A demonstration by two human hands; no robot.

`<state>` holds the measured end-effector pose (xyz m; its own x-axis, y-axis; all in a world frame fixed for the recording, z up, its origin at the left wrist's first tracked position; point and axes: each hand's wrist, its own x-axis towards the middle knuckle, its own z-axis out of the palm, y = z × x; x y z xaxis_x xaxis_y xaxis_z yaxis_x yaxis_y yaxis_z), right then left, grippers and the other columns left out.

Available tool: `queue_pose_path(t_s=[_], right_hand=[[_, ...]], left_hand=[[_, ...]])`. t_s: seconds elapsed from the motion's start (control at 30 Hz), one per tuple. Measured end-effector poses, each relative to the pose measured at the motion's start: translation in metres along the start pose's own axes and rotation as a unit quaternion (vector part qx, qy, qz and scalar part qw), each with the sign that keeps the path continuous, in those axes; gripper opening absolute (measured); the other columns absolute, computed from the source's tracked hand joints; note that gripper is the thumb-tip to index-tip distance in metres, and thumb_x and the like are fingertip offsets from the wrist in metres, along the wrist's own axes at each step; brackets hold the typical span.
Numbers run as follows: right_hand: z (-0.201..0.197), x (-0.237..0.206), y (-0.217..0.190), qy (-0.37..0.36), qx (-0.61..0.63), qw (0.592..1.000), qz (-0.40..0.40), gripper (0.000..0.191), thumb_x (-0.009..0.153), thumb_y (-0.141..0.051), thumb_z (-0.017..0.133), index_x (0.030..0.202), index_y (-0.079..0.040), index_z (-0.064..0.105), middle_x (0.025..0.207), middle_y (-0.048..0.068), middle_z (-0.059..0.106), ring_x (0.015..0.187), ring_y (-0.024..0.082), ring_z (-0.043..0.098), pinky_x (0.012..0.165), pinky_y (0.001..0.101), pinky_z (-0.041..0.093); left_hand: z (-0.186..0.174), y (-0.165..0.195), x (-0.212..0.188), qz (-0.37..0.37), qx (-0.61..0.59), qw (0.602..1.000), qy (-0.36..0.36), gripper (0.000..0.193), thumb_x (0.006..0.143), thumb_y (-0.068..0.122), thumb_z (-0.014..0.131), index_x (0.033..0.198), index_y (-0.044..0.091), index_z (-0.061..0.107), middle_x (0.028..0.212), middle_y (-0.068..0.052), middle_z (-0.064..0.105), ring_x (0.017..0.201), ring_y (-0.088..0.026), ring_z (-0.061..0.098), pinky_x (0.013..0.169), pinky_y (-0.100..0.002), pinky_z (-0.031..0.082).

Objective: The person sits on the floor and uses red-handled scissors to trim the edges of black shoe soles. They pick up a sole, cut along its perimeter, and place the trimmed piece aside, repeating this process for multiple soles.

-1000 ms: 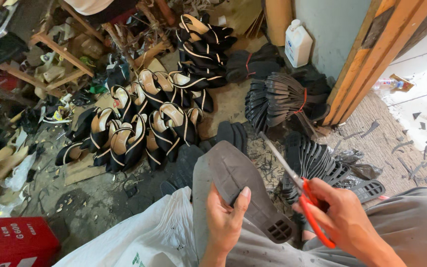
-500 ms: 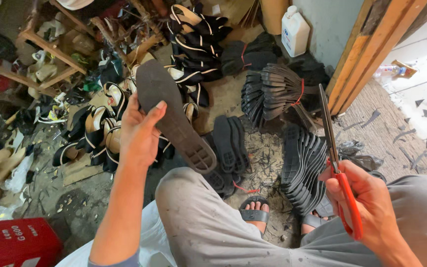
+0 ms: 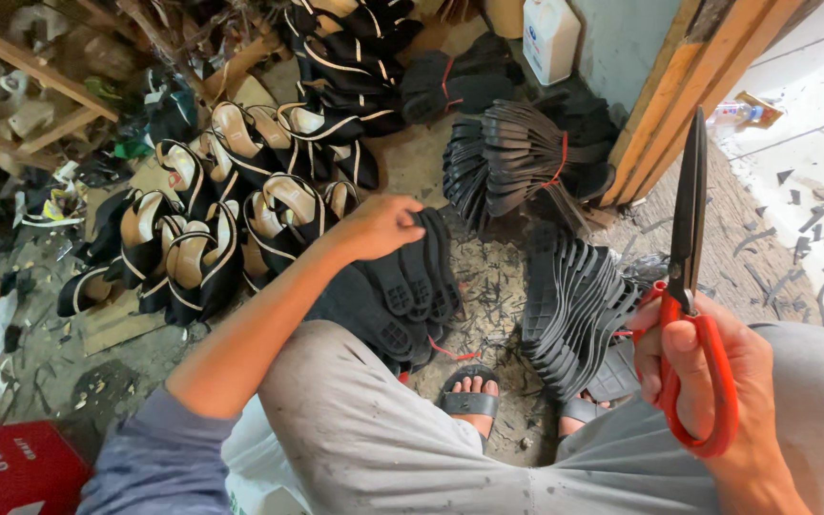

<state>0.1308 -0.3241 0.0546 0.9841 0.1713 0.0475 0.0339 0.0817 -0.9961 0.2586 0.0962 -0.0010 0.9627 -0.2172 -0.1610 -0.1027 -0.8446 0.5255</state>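
Head camera is looking down at a person who is sitting on the floor (image 3: pixel 488 277) with the knees apart. The left hand (image 3: pixel 379 226) is reaching forward and is closing its fingers on the top of a stack of black shoe soles (image 3: pixel 412 286), which is lying on the floor just in front of the left knee. The right hand (image 3: pixel 708 377) is gripping the red handles of a pair of scissors (image 3: pixel 689 286); the dark blades are pointing up and look closed.

A second row of black soles (image 3: pixel 574 305) is standing on edge near the right foot, and a tied bundle of soles (image 3: pixel 517 162) is lying farther away, near a wooden door frame (image 3: pixel 669 105). To the far left, many black sandals with cream straps (image 3: pixel 212 229) are lying in a heap. A white plastic jug (image 3: pixel 550 38) is standing at the far wall, and a red box (image 3: pixel 11 467) is sitting at the near left corner.

I am judging that each sole is light, thin and rubbery, so it is bending easily but is not fragile. The ribbed tread is probably giving good grip. Taking one by the edge near the heel, thumb on top and fingers under, seems the surest hold.
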Motion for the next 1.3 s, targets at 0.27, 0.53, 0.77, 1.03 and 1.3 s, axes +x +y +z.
queue_pose_path(t_s=[0.27, 0.53, 0.77, 1.03, 1.3], right_hand=[[-0.015, -0.008, -0.004, 0.024, -0.046, 0.998, 0.018, 0.039, 0.097, -0.037, 0.065, 0.105, 0.001, 0.067, 0.062, 0.000, 0.056, 0.052, 0.008, 0.052, 0.048, 0.0218, 0.037], [-0.024, 0.019, 0.034, 0.045, 0.028, 0.987, 0.149, 0.027, 0.093, -0.020, 0.069, 0.108, 0.002, 0.070, 0.059, -0.002, 0.050, 0.048, 0.007, 0.046, 0.044, 0.0234, 0.035], [-0.046, 0.052, 0.049, 0.018, 0.001, 0.991, 0.129, 0.029, 0.099, -0.025, 0.062, 0.108, 0.002, 0.068, 0.058, -0.001, 0.052, 0.049, 0.007, 0.047, 0.044, 0.0224, 0.033], [-0.034, 0.058, 0.047, 0.034, -0.042, 0.989, 0.137, 0.028, 0.093, -0.025, 0.067, 0.104, 0.000, 0.069, 0.057, 0.001, 0.052, 0.043, 0.009, 0.045, 0.039, 0.0259, 0.032], [-0.034, 0.036, 0.028, -0.037, 0.055, 0.997, 0.031, 0.035, 0.102, -0.031, 0.056, 0.109, 0.002, 0.067, 0.063, -0.001, 0.054, 0.053, 0.007, 0.050, 0.049, 0.0226, 0.038]], left_hand=[[0.165, 0.075, 0.109, 0.020, 0.217, 0.951, -0.219, 0.026, 0.075, 0.012, 0.064, 0.093, -0.003, 0.076, 0.099, -0.025, 0.073, 0.095, -0.039, 0.073, 0.081, -0.047, 0.059], [0.298, 0.101, 0.114, -0.325, -0.124, 0.931, 0.115, 0.058, 0.089, 0.041, 0.075, 0.126, -0.001, 0.063, 0.120, -0.028, 0.068, 0.113, -0.044, 0.065, 0.097, -0.051, 0.051], [0.272, 0.120, 0.116, -0.393, -0.260, 0.864, 0.177, 0.067, 0.065, 0.028, 0.086, 0.122, 0.000, 0.066, 0.119, -0.024, 0.069, 0.112, -0.038, 0.067, 0.095, -0.044, 0.055], [0.240, 0.144, 0.102, -0.314, -0.224, 0.898, 0.212, 0.073, 0.048, 0.018, 0.087, 0.114, -0.002, 0.064, 0.111, -0.024, 0.071, 0.106, -0.036, 0.069, 0.092, -0.040, 0.056], [0.157, 0.175, 0.036, -0.210, -0.561, 0.755, 0.265, 0.059, 0.075, 0.002, 0.075, 0.130, 0.009, 0.055, 0.105, -0.009, 0.066, 0.094, -0.023, 0.061, 0.082, -0.038, 0.050]])
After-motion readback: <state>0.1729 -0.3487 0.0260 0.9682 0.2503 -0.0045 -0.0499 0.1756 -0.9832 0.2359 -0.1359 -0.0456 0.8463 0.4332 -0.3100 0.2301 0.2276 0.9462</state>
